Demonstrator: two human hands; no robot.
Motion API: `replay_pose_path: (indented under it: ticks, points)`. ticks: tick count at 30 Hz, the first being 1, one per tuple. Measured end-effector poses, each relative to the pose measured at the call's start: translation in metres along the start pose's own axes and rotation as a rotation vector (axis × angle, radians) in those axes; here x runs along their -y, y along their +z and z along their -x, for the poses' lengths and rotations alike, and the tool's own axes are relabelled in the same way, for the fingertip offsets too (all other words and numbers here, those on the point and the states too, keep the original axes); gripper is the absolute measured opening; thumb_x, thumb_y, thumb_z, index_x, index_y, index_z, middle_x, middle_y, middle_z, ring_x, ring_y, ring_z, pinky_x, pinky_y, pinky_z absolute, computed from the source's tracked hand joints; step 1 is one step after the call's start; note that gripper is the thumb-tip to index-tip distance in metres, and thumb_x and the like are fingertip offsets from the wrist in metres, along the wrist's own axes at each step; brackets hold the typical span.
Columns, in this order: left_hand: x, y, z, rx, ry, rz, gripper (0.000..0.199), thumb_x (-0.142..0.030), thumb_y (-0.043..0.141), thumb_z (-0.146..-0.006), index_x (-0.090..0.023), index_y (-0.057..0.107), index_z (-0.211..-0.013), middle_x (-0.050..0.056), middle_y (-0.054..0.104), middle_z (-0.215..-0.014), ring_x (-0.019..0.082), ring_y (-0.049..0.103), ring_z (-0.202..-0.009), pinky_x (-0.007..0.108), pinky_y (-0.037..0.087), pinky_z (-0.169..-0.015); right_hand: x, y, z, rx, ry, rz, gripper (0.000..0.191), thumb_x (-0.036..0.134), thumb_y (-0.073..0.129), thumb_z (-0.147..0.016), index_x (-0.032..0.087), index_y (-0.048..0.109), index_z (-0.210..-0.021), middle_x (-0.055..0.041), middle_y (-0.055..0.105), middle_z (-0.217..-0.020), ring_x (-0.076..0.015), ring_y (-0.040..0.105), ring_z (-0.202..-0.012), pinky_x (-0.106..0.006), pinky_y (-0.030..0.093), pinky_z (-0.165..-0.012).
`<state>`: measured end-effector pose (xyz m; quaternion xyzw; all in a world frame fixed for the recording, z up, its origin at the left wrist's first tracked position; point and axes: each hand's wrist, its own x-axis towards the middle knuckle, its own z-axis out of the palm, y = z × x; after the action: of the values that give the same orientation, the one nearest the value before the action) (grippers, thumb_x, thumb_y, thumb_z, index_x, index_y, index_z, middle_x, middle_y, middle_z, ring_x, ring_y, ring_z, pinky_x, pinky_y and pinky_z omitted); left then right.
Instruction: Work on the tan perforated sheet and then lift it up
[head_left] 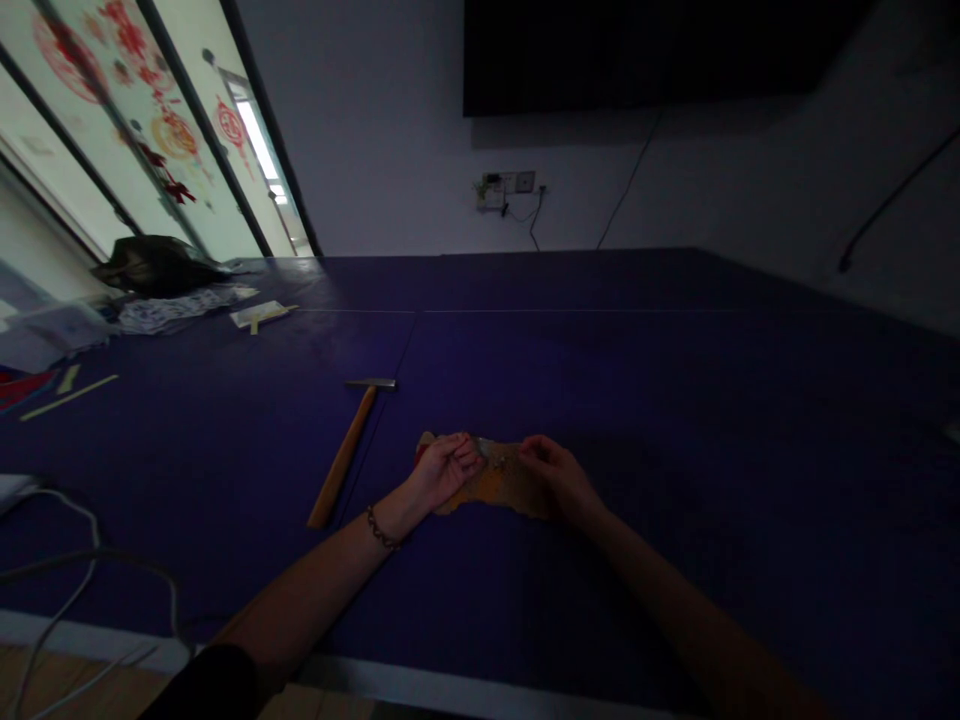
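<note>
A small tan piece of material (499, 487), like leather, lies flat on the dark blue table (600, 350). My left hand (444, 468) rests on its left end with fingers curled, pinching something small and pale near the top edge. My right hand (555, 475) presses down on the right end, fingers bent. The scene is dim, so the small item between my fingertips cannot be made out. A bracelet circles my left wrist.
A hammer (347, 452) with a wooden handle lies to the left of my hands. White cables (75, 580) trail at the near left edge. Paper sheets, thin wooden strips (67, 397) and a dark bag (154, 264) sit at the far left. Wall sockets are behind the table.
</note>
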<state>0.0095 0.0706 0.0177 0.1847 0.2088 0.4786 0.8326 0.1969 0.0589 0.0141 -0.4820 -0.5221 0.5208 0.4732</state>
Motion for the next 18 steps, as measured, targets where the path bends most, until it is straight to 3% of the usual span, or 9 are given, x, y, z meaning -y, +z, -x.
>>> replay_pose_path:
  ticks: [4,7,13,18]
  points:
    - [0.002,-0.002,-0.005,-0.08,0.049,-0.036,0.016,0.005,0.048,-0.067,-0.01,0.052,-0.064,0.003,0.054,-0.067,0.01,0.056,-0.066,0.021,0.045,-0.067,0.012,0.006,0.002,0.054,-0.035,0.192,0.009,0.024,0.064,-0.057,0.022,0.058,-0.063,0.0049,0.049,-0.058,-0.0128,0.043,-0.059,-0.024,0.032,-0.056]
    - [0.002,-0.002,-0.006,-0.052,0.042,-0.021,0.015,0.005,0.051,-0.065,-0.01,0.051,-0.062,0.004,0.055,-0.07,0.01,0.055,-0.066,0.018,0.044,-0.061,0.022,0.008,0.002,0.085,-0.049,0.291,0.008,0.024,0.064,-0.058,0.023,0.06,-0.065,0.0056,0.048,-0.056,-0.013,0.042,-0.057,-0.024,0.032,-0.054]
    - [0.0,-0.001,-0.001,0.132,-0.039,-0.055,0.018,-0.01,0.065,-0.066,-0.012,0.047,-0.067,-0.004,0.043,-0.058,0.002,0.037,-0.044,0.012,0.029,-0.04,0.027,0.008,-0.004,0.151,-0.059,0.38,0.013,0.027,0.065,-0.059,0.023,0.064,-0.072,0.0054,0.05,-0.056,-0.0128,0.043,-0.055,-0.024,0.031,-0.053]
    - [0.0,0.002,0.005,0.112,0.074,-0.213,0.037,-0.024,0.071,-0.065,-0.015,0.036,-0.058,-0.01,0.023,-0.047,0.001,0.023,-0.037,0.012,0.014,-0.035,0.018,0.008,-0.01,0.194,-0.087,0.354,0.009,0.028,0.063,-0.06,0.021,0.066,-0.065,0.0023,0.057,-0.06,-0.0148,0.049,-0.061,-0.027,0.035,-0.06]
